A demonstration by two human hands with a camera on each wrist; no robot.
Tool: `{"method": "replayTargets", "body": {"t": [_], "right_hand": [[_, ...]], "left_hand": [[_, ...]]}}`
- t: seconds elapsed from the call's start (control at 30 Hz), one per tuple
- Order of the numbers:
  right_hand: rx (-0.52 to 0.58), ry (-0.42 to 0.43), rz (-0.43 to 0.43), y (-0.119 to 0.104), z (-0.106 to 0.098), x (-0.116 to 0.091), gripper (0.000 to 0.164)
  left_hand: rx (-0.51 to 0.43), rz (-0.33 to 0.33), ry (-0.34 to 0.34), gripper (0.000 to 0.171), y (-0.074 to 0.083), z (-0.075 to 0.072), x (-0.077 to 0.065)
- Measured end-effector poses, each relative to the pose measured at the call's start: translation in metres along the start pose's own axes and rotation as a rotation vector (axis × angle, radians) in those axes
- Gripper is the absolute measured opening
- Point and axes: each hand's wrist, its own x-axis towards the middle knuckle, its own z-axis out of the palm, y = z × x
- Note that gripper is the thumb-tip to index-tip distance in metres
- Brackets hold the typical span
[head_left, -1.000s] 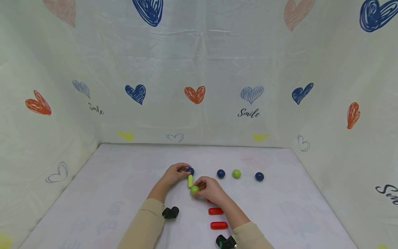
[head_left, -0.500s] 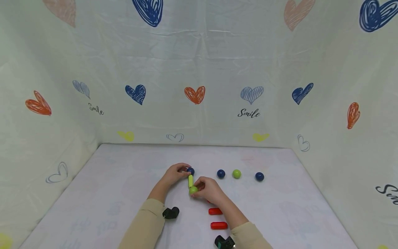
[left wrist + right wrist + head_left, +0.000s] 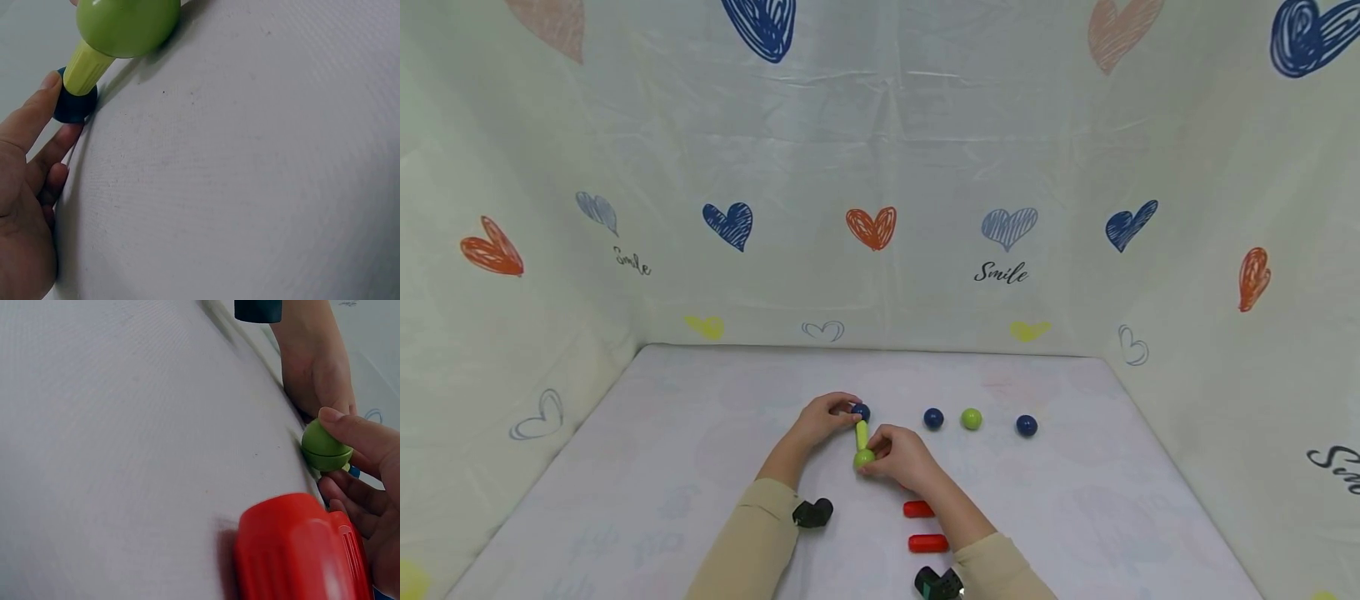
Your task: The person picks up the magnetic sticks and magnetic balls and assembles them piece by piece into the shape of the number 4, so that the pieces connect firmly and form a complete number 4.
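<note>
My left hand (image 3: 822, 422) pinches a dark blue ball (image 3: 862, 412) between thumb and fingers. From that ball a short yellow-green rod (image 3: 862, 435) runs toward me. At the rod's near end is a lime green ball (image 3: 864, 459), gripped by thumb and fingers of my right hand (image 3: 912, 460). In the left wrist view, the rod (image 3: 86, 70) bridges the blue ball (image 3: 75, 107) and the large green ball (image 3: 130, 26). The right wrist view has the thumb on top of the green ball (image 3: 325, 445), which hides most of the rod.
To the right on the white table (image 3: 1075, 517) lie a blue ball (image 3: 933, 418), a green ball (image 3: 972, 418) and another blue ball (image 3: 1026, 426). Red rods (image 3: 928, 543) lie under and beside my right forearm; one red rod (image 3: 297, 550) looms close in the right wrist view.
My right hand has moved slightly left with the green ball, from beside the rod's near end to in line with it. The rod has swung a little; the left hand has stayed put.
</note>
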Motion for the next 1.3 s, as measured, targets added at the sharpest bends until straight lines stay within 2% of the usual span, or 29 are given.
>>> {"method": "replayTargets", "body": {"t": [0.17, 0.33, 0.6, 0.87, 1.1, 1.3], "right_hand": [[-0.001, 0.02, -0.008, -0.001, 0.003, 0.001, 0.03], [0.03, 0.026, 0.013, -0.001, 0.005, 0.002, 0.03], [0.034, 0.04, 0.022, -0.003, 0.005, 0.005, 0.029], [0.024, 0.039, 0.036, -0.003, 0.005, 0.005, 0.03], [0.037, 0.034, 0.055, -0.005, 0.005, 0.003, 0.032], [0.038, 0.025, 0.067, -0.005, 0.001, -0.001, 0.031]], "left_hand": [[-0.025, -0.022, -0.001, 0.029, 0.001, -0.002, 0.0], [-0.04, -0.018, 0.002, 0.031, 0.002, -0.004, -0.003], [-0.032, -0.042, 0.016, 0.034, 0.005, -0.008, -0.007], [-0.02, -0.03, 0.024, 0.036, 0.009, -0.015, -0.015], [-0.032, -0.065, 0.025, 0.035, 0.01, -0.016, -0.022], [-0.041, -0.04, 0.02, 0.035, 0.011, -0.016, -0.029]]}}
